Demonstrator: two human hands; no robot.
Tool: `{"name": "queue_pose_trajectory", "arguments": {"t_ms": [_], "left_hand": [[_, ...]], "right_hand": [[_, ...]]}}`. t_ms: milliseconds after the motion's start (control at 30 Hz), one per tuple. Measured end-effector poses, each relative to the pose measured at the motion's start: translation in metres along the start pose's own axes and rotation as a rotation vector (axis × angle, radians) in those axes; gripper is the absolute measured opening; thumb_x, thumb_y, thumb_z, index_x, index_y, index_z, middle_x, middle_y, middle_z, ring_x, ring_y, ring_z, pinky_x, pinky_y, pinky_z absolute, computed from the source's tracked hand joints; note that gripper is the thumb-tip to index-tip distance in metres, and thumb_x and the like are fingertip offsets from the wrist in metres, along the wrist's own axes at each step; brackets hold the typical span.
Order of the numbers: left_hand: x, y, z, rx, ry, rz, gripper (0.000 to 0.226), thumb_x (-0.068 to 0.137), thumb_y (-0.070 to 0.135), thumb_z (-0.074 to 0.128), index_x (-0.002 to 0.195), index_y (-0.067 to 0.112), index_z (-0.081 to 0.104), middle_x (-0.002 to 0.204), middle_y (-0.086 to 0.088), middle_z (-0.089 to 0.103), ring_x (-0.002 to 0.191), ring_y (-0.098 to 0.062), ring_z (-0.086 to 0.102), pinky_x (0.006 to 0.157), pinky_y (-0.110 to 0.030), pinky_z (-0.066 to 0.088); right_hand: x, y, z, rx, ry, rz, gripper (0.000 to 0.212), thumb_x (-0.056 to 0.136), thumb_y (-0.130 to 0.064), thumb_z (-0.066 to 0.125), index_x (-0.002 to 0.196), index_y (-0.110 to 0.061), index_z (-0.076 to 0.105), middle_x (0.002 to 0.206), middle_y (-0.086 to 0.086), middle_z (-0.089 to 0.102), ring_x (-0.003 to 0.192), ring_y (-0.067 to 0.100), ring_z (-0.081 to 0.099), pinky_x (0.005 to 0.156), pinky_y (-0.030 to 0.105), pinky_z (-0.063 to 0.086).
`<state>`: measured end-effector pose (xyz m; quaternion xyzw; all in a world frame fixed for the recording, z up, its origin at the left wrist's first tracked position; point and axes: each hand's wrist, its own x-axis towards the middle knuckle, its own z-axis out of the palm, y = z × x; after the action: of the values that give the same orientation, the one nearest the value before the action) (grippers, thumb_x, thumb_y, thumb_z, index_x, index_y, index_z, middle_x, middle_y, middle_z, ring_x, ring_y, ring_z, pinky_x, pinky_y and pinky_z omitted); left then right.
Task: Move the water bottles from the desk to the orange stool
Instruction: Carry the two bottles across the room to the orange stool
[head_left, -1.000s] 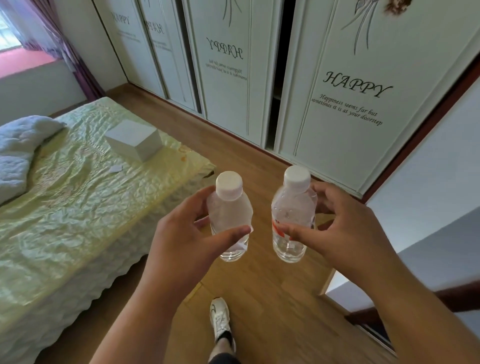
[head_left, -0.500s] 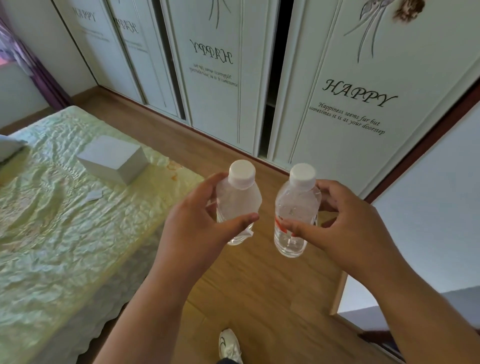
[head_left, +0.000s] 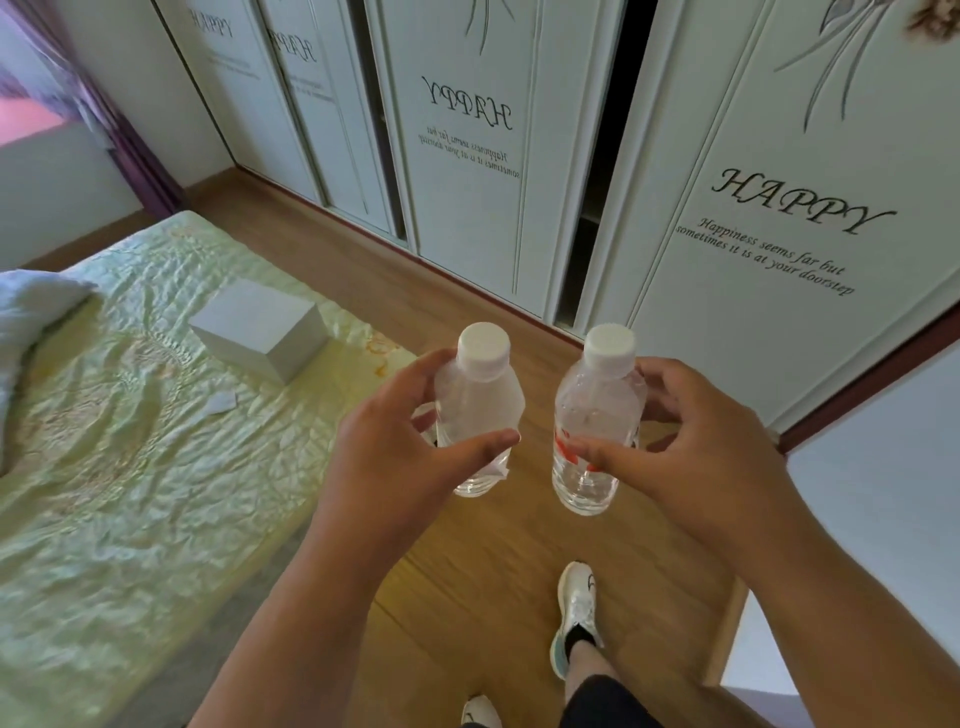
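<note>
Both clear, white-capped: left hand (head_left: 395, 457) grip pinches left bottle (head_left: 480, 410); right hand (head_left: 696, 452) grip pinches red-labelled bottle (head_left: 592, 415).

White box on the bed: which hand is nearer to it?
Left. The left hand, gripping one bottle, is just right of the white box. The right hand, gripping the other bottle, is farther right, beyond the left.

Both forearms are extended forward at chest height. The left hand (head_left: 400, 457) and right hand (head_left: 691, 457) are each curled, thumb in front and fingers behind, around a bottle held upright.
</note>
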<state>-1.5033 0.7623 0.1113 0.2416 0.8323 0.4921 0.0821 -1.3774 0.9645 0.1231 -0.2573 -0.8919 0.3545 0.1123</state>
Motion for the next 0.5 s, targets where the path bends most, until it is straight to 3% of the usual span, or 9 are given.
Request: {"name": "queue_pose_trajectory", "arguments": {"t_ms": [67, 267, 500], "left_hand": [[0.019, 0.001, 0.003, 0.006, 0.008, -0.008, 0.093, 0.055, 0.062, 0.087, 0.139, 0.048, 0.052, 0.120, 0.032, 0.062, 0.106, 0.010, 0.061, 0.082, -0.010, 0.045], [0.086, 0.016, 0.026, 0.081, 0.053, -0.004, 0.091, 0.056, 0.067, 0.085, 0.138, 0.051, 0.051, 0.121, 0.032, 0.062, 0.103, 0.011, 0.060, 0.076, -0.004, 0.039], [0.173, 0.036, 0.067, 0.119, 0.097, -0.014, 0.087, 0.056, 0.070, 0.082, 0.136, 0.052, 0.052, 0.113, 0.040, 0.060, 0.102, 0.018, 0.059, 0.078, -0.008, 0.044]], "right_hand": [[0.024, 0.004, -0.001, 0.010, -0.011, -0.015, 0.075, 0.062, -0.072, 0.075, 0.126, -0.050, 0.042, 0.116, -0.028, 0.056, 0.101, -0.001, 0.060, 0.089, 0.028, 0.052], [0.106, 0.026, -0.012, 0.050, -0.032, -0.051, 0.084, 0.062, -0.073, 0.078, 0.134, -0.045, 0.045, 0.127, -0.021, 0.062, 0.106, 0.000, 0.061, 0.093, 0.040, 0.057], [0.210, 0.054, -0.040, 0.073, -0.051, -0.106, 0.084, 0.060, -0.072, 0.078, 0.133, -0.044, 0.046, 0.114, -0.029, 0.057, 0.096, -0.012, 0.055, 0.091, 0.026, 0.051]]}}
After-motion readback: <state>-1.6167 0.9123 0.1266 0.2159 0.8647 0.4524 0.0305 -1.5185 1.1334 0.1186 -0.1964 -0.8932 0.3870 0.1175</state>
